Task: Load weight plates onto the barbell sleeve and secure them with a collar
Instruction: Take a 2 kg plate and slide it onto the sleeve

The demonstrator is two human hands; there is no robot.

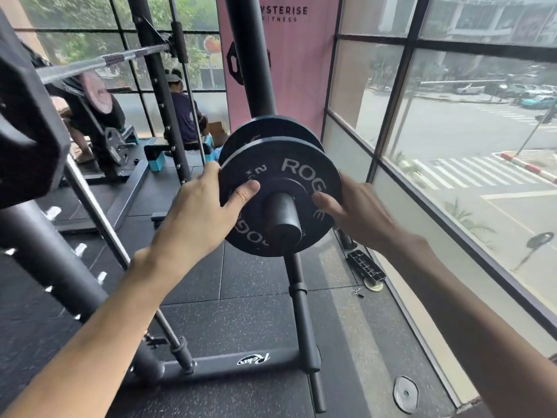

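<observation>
Left hand [199, 203] at nine o'clock, right hand [358, 206] at three, grip the plate [271, 176], likely keeping it straight on the peg [283, 218].

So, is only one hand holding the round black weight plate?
No, the left hand and the right hand both grip opposite edges of the round black weight plate on the dark metal sleeve.

Gripping plate [289, 173] with left hand [196, 215] and right hand [358, 209], thumbs on face. Threaded on peg [284, 218] between them. Second plate [271, 128] beyond.
</observation>
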